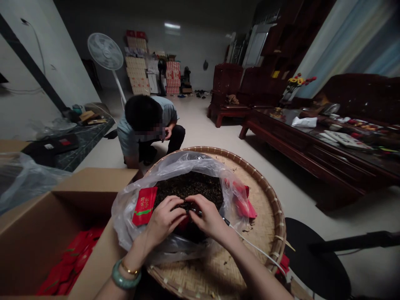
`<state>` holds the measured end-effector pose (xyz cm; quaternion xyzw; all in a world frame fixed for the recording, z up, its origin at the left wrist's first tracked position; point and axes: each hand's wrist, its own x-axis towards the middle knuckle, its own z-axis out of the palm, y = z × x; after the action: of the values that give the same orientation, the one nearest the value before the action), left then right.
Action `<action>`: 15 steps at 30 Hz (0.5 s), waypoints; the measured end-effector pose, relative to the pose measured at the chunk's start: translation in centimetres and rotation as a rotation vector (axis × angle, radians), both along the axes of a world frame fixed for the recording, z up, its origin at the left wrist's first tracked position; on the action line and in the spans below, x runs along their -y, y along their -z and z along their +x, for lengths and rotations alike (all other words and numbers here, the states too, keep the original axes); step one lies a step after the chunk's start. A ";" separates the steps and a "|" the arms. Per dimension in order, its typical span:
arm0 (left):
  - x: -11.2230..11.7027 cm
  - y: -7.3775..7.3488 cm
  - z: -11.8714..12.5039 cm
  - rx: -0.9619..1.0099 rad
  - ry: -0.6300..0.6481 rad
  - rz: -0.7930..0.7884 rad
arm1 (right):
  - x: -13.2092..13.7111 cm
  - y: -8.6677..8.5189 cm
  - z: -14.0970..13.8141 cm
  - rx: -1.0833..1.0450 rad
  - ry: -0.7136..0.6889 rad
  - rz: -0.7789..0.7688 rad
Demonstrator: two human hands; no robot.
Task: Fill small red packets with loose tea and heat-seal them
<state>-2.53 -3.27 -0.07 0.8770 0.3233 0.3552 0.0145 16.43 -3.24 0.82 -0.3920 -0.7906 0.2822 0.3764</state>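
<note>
Pale floor [195, 125] runs back to stacked boxes [137, 75] at the far wall, with a white fan [106, 52] at the left and dark wooden chairs [225, 79] and a long low table [290, 141] along the right. From my distant seat I see a round woven tray [276, 200] in front of the wearer, and on it an open plastic bag [125, 218] of dark dried leaves [196, 183]. Both hands are above the leaves, near the bag's front. The right hand [208, 214] is curled closed around a dark slim thing [226, 221], mostly hidden, with a white cable [256, 248] trailing over the tray's edge. The left hand [165, 218] meets it with bent fingers; I cannot tell whether they grip anything. Beside that hand a red packet [144, 206] lies on the bag. For moving, I find the left side tight: a cardboard box [93, 179] with red packets inside stands close by the bag, and a crouching person [126, 135] is just beyond. Rightward, tray surface with scattered leaf bits shows past the bag, then floor and a black round base [315, 254] near the rim.
</note>
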 end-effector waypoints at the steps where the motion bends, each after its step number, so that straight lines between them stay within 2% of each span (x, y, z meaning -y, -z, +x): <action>1: 0.0 0.0 0.0 0.000 -0.001 -0.003 | 0.0 -0.1 0.0 0.009 -0.005 0.003; 7: 0.1 -0.1 0.0 -0.033 0.025 0.025 | 0.0 -0.8 0.4 0.192 -0.072 0.034; 12: 0.0 -0.3 0.1 -0.026 0.047 0.042 | -0.1 -1.3 0.0 0.423 -0.048 0.097; 15: 0.0 -0.3 0.1 -0.007 0.039 0.022 | -0.2 -1.4 -0.3 0.383 -0.081 0.091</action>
<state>-2.46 -3.24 0.24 0.8845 0.3021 0.3553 0.0107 16.10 -2.99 2.23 -0.3891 -0.8747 0.1813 0.2250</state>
